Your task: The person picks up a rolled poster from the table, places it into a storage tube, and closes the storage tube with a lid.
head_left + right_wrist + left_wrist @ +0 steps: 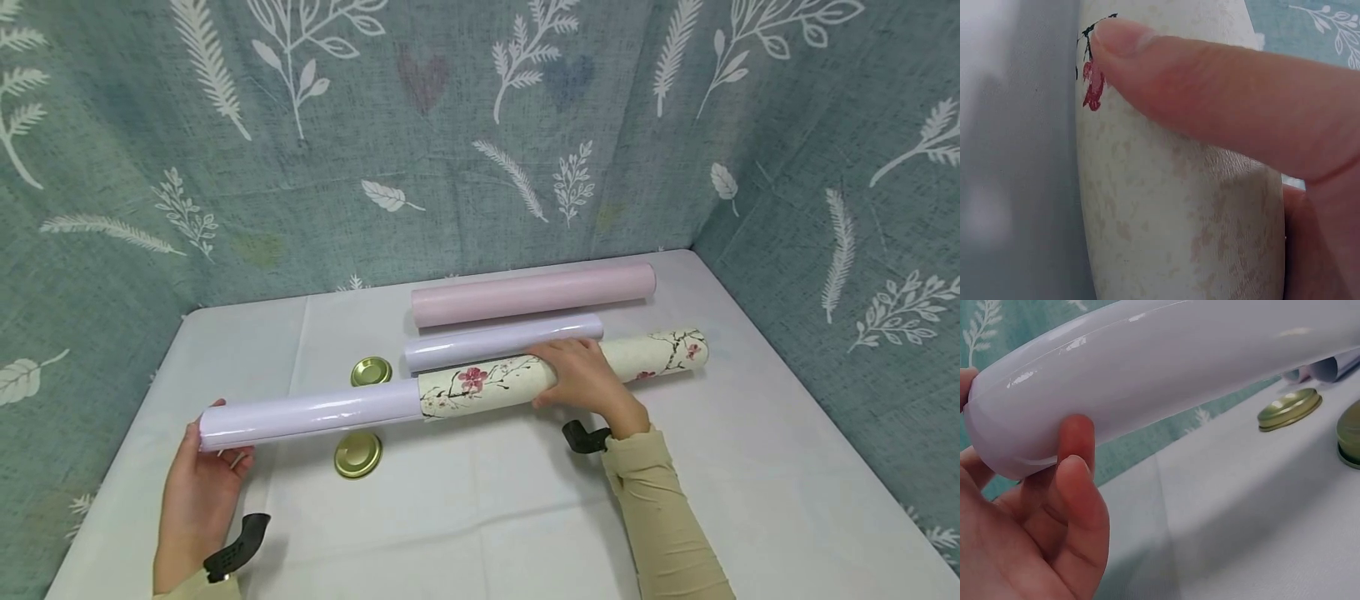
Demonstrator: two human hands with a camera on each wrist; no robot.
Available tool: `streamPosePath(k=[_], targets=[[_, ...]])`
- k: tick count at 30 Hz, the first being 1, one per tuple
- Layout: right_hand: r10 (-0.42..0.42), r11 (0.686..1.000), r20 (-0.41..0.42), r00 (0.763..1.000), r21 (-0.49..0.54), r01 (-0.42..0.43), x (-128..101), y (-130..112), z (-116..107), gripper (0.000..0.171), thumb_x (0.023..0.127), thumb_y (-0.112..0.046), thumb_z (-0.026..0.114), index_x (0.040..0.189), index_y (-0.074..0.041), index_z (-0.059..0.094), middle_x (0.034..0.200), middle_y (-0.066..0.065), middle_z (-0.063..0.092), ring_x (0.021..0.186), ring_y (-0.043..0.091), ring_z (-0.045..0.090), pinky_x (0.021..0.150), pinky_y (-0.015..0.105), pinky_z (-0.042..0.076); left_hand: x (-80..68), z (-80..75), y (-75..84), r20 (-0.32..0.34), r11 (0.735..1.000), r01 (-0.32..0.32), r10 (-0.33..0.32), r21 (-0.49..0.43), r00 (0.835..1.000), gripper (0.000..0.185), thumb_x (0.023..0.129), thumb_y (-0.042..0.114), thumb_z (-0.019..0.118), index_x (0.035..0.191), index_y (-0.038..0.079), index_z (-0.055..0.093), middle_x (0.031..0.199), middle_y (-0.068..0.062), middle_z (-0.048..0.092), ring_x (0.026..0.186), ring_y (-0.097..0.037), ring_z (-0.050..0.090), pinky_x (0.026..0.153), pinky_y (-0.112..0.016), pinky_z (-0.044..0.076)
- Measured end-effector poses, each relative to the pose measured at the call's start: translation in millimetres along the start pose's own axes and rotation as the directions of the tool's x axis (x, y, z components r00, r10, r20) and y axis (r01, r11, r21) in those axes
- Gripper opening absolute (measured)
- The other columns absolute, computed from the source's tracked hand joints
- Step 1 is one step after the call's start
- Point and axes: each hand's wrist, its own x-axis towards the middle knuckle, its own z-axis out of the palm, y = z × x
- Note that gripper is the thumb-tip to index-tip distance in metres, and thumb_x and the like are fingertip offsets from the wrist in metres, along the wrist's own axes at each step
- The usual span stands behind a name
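Left hand (197, 492) cups the end of a glossy lilac paper roll (307, 414), fingers curled round it. Right hand (585, 379) grips the cream blossom-printed roll (487, 385), butted end-to-end against the lilac roll.

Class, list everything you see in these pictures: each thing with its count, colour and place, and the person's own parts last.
Glossy lilac paper roll: one, lilac, held at its left end, meeting the floral roll end to end.
Cream floral paper roll: one, cream with red blossoms, under the right hand.
Shorter lilac roll: one, behind the floral roll.
Pink paper roll: one, farthest back.
Round gold metal lids: two, beside the lilac roll.
White tablecloth: one.
Teal leaf-print backdrop: around the table.
Left hand: grips the lilac roll.
Right hand: grips the floral roll.
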Motion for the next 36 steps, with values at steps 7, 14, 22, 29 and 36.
streamPosePath(k=[7,14,22,29,36], targets=[[0.010,1.000,0.026,1.000,-0.027,-0.010,0.3,1.2,3.3,0.080,0.056,-0.045,0.081,0.126,-0.020,0.051,0.123,0.000,0.053,0.117,0.021,0.041,0.095,0.045,0.021,-0.3,-1.9,-0.8,-0.017,0.999,0.033,-0.033,0.010,0.999,0.052,0.095,0.031,0.041,0.140,0.013,0.025,0.130,-0.003,0.032,0.092,-0.015,0.052,0.067,-0.028,0.044],[0.025,0.999,0.026,0.999,-0.038,-0.024,1.0,2.2,5.9,0.079,0.057,-0.046,0.080,0.126,-0.021,0.051,0.124,0.000,0.052,0.117,0.021,0.041,0.095,0.045,0.021,0.9,-3.7,-1.1,0.013,0.999,0.041,-0.040,-0.022,0.999,0.047,0.096,0.028,0.041,0.139,0.014,0.030,0.124,-0.003,0.039,0.089,-0.016,0.054,0.065,-0.027,0.044],[0.025,0.999,0.023,0.999,-0.043,-0.024,0.9,2.6,6.2,0.079,0.057,-0.046,0.080,0.126,-0.022,0.051,0.125,0.001,0.051,0.117,0.022,0.041,0.096,0.045,0.020,-0.2,1.7,-4.5,-0.079,0.991,0.070,-0.061,0.117,0.995,0.052,0.093,0.032,0.047,0.139,0.015,0.029,0.124,-0.001,0.043,0.090,-0.014,0.056,0.066,-0.027,0.046],[0.027,0.999,0.028,0.999,-0.042,-0.026,0.6,3.1,7.1,0.080,0.057,-0.047,0.080,0.127,-0.022,0.050,0.125,0.000,0.051,0.117,0.022,0.040,0.097,0.044,0.019,-0.7,3.1,-6.1,-0.104,0.981,0.052,-0.033,0.185,0.994,0.048,0.092,0.033,0.047,0.135,0.014,0.033,0.123,-0.001,0.043,0.093,-0.015,0.054,0.069,-0.027,0.047],[0.024,0.999,0.034,0.999,-0.035,-0.023,1.3,3.3,7.8,0.080,0.058,-0.047,0.079,0.127,-0.022,0.050,0.125,0.000,0.051,0.118,0.022,0.040,0.097,0.044,0.019,-0.5,5.7,-8.6,-0.137,0.951,0.075,-0.035,0.301,0.990,0.051,0.092,0.038,0.045,0.136,0.016,0.031,0.131,-0.002,0.036,0.104,-0.013,0.049,0.073,-0.024,0.047]])
